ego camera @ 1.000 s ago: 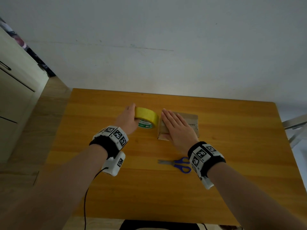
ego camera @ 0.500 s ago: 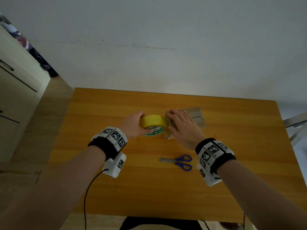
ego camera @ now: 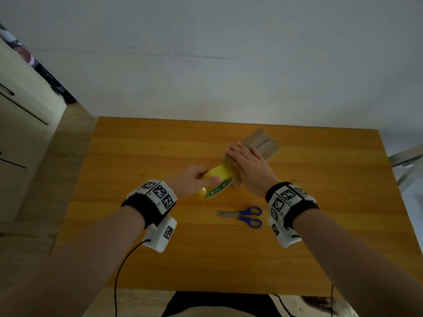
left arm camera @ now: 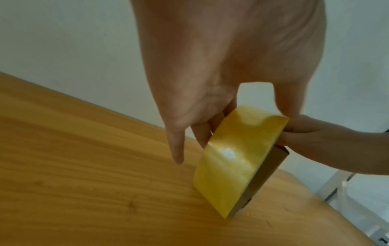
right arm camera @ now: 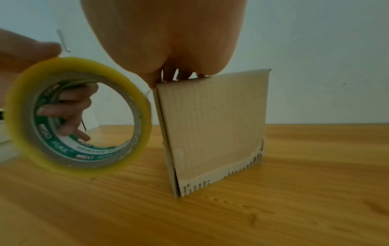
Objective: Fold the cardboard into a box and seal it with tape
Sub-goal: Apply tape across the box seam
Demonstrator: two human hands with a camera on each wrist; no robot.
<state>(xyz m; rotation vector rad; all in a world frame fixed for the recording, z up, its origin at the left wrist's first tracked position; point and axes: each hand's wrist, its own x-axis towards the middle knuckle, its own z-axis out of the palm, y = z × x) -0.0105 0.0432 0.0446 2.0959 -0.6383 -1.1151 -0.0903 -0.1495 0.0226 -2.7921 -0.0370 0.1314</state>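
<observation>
Nearest on the orange wooden table [ego camera: 160,259] lie blue-handled scissors [ego camera: 242,216]. Beyond them the left hand [ego camera: 190,183] grips a yellow roll of tape [ego camera: 216,183], upright against the small brown cardboard box [ego camera: 261,143]. The right hand [ego camera: 248,167] lies flat-fingered on the box's top.

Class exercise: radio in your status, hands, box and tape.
Left hand grips tape roll against box. Right hand flat on box top. Scissors nearby, clear.
</observation>
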